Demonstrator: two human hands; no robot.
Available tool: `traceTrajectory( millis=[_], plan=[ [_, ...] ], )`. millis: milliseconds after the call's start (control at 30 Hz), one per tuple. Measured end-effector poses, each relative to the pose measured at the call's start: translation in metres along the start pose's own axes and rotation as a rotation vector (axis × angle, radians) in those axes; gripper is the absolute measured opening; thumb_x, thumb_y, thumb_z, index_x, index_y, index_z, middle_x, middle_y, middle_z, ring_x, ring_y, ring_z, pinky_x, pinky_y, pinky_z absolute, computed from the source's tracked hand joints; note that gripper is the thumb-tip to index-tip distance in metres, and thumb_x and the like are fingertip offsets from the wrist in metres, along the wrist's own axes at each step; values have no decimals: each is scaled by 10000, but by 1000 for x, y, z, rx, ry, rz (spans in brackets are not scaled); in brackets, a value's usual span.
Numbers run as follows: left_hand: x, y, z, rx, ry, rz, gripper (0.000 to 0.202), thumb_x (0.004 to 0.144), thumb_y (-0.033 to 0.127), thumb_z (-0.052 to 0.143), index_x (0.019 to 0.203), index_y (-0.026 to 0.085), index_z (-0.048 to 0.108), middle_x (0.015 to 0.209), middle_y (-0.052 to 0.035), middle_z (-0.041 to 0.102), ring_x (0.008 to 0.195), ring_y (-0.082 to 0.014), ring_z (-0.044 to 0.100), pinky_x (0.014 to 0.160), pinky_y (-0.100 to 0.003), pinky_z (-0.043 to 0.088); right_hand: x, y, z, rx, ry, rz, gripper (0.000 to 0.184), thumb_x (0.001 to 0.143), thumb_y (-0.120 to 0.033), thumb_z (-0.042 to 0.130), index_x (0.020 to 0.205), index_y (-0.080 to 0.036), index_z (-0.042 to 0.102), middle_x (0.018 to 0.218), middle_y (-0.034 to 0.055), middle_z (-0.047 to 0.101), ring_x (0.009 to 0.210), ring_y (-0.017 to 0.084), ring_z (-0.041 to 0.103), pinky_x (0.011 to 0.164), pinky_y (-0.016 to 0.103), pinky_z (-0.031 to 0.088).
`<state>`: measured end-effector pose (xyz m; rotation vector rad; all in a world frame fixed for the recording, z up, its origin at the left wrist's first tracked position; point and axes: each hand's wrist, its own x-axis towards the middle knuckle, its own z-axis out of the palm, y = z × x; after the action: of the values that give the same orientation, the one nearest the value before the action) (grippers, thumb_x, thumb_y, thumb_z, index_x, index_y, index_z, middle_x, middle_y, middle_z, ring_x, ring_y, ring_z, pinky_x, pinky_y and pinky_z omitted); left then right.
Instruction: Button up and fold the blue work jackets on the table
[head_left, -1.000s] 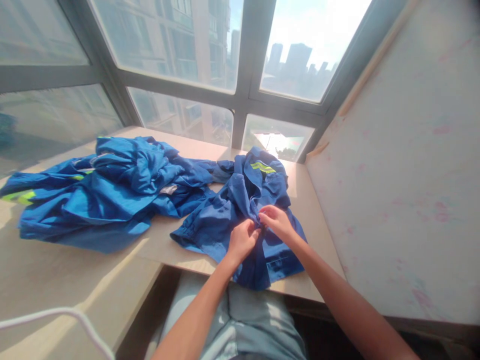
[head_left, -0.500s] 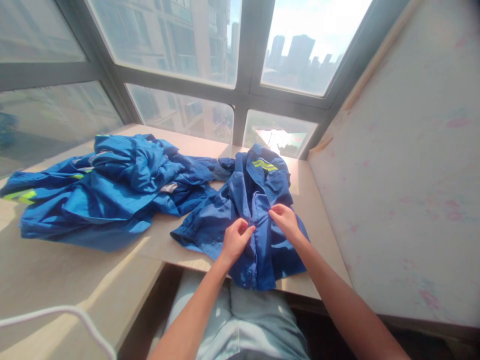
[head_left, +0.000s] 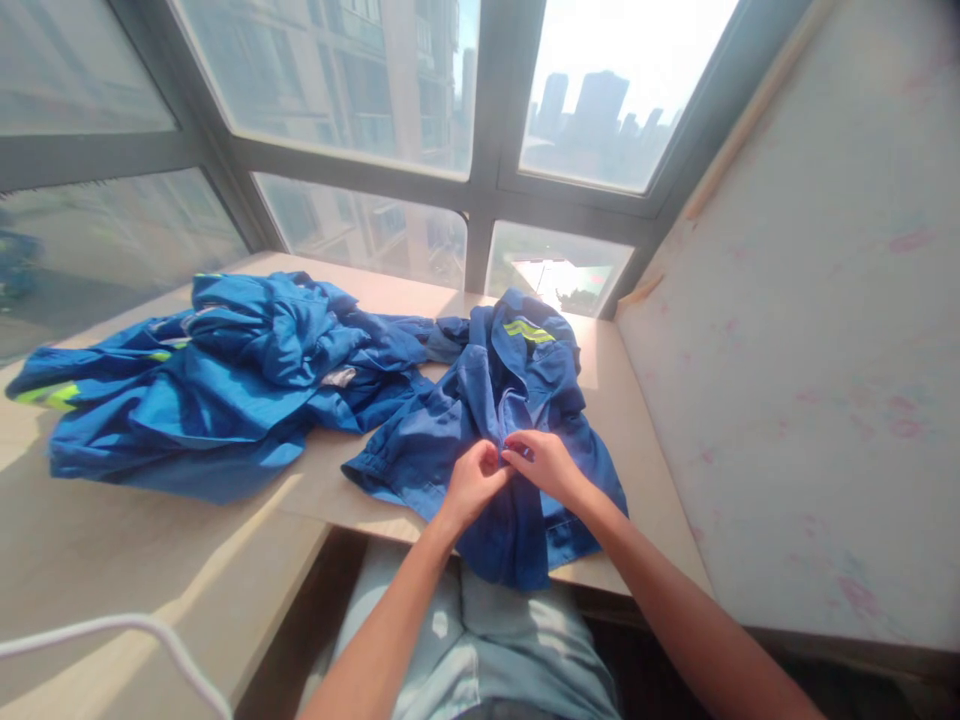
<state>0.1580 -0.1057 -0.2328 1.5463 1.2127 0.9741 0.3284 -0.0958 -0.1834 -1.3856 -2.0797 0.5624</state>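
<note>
A blue work jacket (head_left: 517, 400) with a yellow-green reflective stripe lies on the wooden table (head_left: 630, 420) in front of me, its hem hanging over the near edge. My left hand (head_left: 472, 480) pinches the left front edge of the jacket at mid-height. My right hand (head_left: 544, 462) pinches the right front edge. Both sets of fingertips meet at the jacket's front opening, touching each other.
A heap of more blue work clothes (head_left: 217, 380) covers the left of the table. Large windows (head_left: 420, 90) run behind it. A pale wall (head_left: 810, 330) closes the right side. A white cable (head_left: 135, 630) crosses the lower left. My lap in light trousers (head_left: 487, 640) is below the table edge.
My hands had spread the jacket's front edges apart half a second ago; now they have come back together at the opening, slightly higher on the jacket.
</note>
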Motion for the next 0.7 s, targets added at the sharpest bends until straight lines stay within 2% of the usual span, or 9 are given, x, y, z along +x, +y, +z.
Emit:
traceTrajectory(
  millis=[100,200,300,367,533,700],
  plan=[
    [0,3,-2,27,13,12,264,765,399,702,770,189,542,718,34,564,678,-122,514,645,-226,400,0,1,1,-18,34,-31,98,872,-216,669,891,-236,763,802,23,726,726,168,666,681,258,500],
    [1,9,-2,52,65,9,235,768,380,687,751,193,546,710,31,577,678,-129,531,648,-233,402,-2,0,1,-171,122,-34,144,849,-148,653,839,-248,756,808,26,711,761,177,650,692,261,480],
    [0,20,2,138,133,-16,203,804,358,649,736,202,538,684,31,575,657,-132,533,636,-239,381,-1,-1,-3,-365,197,-60,167,886,-156,623,796,-241,734,812,49,704,824,205,632,738,285,463],
    [-4,30,7,230,118,-28,174,821,327,634,741,211,530,667,34,571,636,-134,529,622,-244,356,6,2,-8,-461,247,-58,204,919,-167,588,775,-232,716,826,71,697,855,221,615,753,301,448],
    [-33,50,18,440,-48,52,94,871,265,588,805,229,532,738,0,610,691,-168,572,637,-270,329,50,21,-35,-589,384,13,207,934,-202,584,763,-228,697,827,82,678,841,221,571,685,298,409],
    [-54,46,13,532,-78,62,75,908,198,516,840,229,522,837,-32,644,758,-192,613,657,-291,342,116,34,-72,-704,353,15,222,924,-233,607,717,-210,682,813,92,670,811,214,538,639,301,372]
  ],
)
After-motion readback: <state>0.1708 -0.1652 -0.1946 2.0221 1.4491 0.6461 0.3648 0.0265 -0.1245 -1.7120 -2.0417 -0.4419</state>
